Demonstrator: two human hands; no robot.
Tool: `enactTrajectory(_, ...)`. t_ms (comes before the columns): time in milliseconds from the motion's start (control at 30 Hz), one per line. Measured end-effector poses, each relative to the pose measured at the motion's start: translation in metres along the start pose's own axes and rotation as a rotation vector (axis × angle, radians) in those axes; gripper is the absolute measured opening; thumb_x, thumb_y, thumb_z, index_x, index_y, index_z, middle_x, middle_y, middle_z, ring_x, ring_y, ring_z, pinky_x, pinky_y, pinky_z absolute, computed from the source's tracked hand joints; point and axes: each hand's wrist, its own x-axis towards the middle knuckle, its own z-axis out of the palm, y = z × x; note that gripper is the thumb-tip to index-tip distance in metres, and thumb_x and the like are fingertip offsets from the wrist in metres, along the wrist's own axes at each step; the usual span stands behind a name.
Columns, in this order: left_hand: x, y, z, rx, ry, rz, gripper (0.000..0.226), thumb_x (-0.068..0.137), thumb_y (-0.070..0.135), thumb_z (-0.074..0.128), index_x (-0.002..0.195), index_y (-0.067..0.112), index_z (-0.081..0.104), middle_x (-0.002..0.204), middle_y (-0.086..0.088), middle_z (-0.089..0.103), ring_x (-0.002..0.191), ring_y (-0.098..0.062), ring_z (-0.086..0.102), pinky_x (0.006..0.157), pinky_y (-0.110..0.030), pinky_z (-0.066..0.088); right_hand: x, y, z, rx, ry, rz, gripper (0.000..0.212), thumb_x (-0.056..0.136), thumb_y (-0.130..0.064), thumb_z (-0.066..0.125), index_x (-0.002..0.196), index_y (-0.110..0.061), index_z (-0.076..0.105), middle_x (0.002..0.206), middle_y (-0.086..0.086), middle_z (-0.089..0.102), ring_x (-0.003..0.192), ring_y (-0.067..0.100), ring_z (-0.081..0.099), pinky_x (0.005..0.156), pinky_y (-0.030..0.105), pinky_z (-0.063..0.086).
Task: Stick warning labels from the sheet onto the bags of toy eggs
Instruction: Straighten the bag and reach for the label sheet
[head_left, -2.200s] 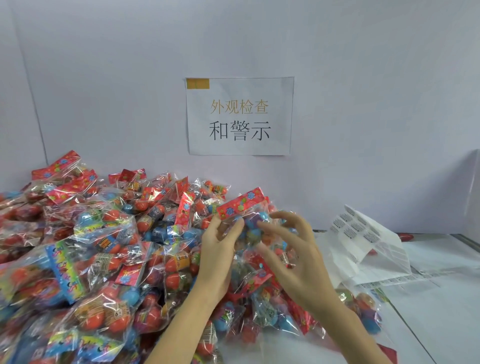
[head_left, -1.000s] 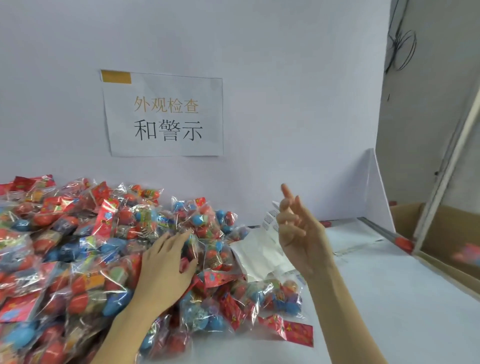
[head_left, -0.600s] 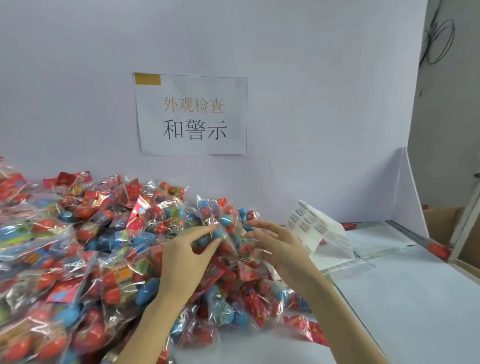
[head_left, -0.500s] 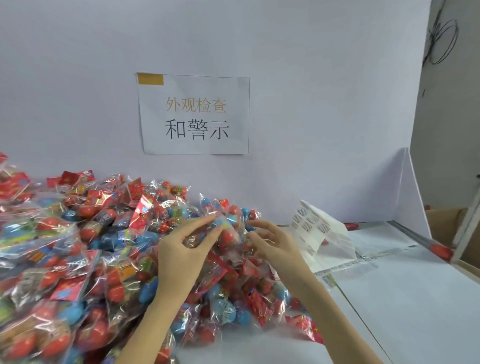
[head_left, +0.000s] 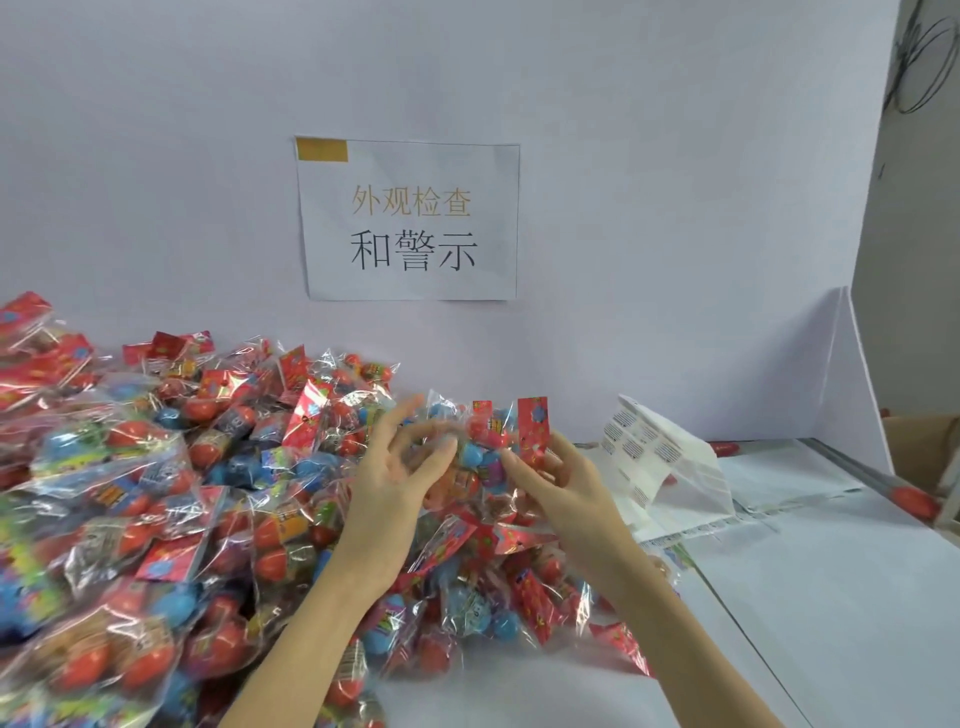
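Note:
A clear bag of toy eggs (head_left: 485, 447) with a red header card is lifted above the heap between both hands. My left hand (head_left: 395, 478) pinches its left side between thumb and fingers. My right hand (head_left: 563, 486) holds its right side, fingers curled under the red header. A big pile of the same bags (head_left: 156, 493) covers the left half of the table. The white sheet of warning labels (head_left: 644, 447) stands curled up just right of my right hand, with rows of small printed labels showing.
The white table (head_left: 805, 597) stretches right and forward of the pile. A paper sign with Chinese characters (head_left: 410, 218) hangs on the back wall. A white divider panel (head_left: 857, 374) and a cardboard box (head_left: 919, 447) stand at the far right.
The view swung back left from the box side. Both hands came together over the pile and lifted one bag of eggs; it now sits higher, its red header upright.

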Motion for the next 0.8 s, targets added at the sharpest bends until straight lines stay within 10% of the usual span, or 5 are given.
enactTrajectory(267,-0.001,0.002,0.001,0.025,0.038,-0.039,0.036,0.076,0.033,0.083,0.109,0.023,0.075,0.11,-0.003,0.078,0.106,-0.022,0.074,0.09,-0.04,0.058,0.0,-0.006,-0.003,-0.243,0.021,-0.079,0.054,0.093,-0.054,0.067,0.083,-0.002,0.074,0.059,0.013,0.054,0.056,0.027,0.046,0.062,0.05,0.051)
enactTrajectory(433,0.001,0.005,-0.003,-0.136,0.005,-0.121,0.032,0.067,0.024,0.088,0.096,0.015,0.08,0.104,-0.011,0.076,0.079,-0.016,0.068,0.065,-0.028,0.055,0.0,-0.008,-0.006,-0.229,0.062,-0.067,0.057,0.096,-0.047,0.065,0.042,-0.031,0.059,0.043,-0.014,0.037,0.039,0.005,0.026,0.045,0.015,0.027)
enactTrajectory(500,0.001,0.005,-0.003,-0.152,0.006,-0.143,0.036,0.066,0.026,0.09,0.097,0.012,0.08,0.1,-0.011,0.075,0.078,-0.017,0.068,0.065,-0.028,0.057,-0.001,-0.007,-0.005,-0.214,0.063,-0.09,0.052,0.096,-0.049,0.064,0.046,-0.033,0.062,0.044,-0.005,0.041,0.041,0.007,0.032,0.049,0.019,0.033)
enactTrajectory(600,0.001,0.005,-0.002,-0.079,0.031,-0.133,0.048,0.064,0.035,0.091,0.102,0.007,0.078,0.105,-0.016,0.076,0.075,-0.016,0.066,0.077,-0.034,0.055,-0.003,-0.011,-0.002,-0.158,-0.023,-0.103,0.023,0.101,-0.045,0.06,0.104,-0.039,0.082,0.076,0.036,0.056,0.06,0.038,0.048,0.063,0.047,0.049)
enactTrajectory(800,-0.001,0.006,-0.002,-0.066,0.045,-0.117,0.04,0.066,0.033,0.089,0.099,0.013,0.08,0.104,-0.014,0.076,0.087,-0.02,0.068,0.076,-0.032,0.053,-0.004,-0.007,-0.003,-0.271,0.042,-0.161,0.036,0.104,-0.05,0.052,0.104,-0.034,0.084,0.046,-0.004,0.022,0.045,0.019,0.022,0.06,0.035,0.035)
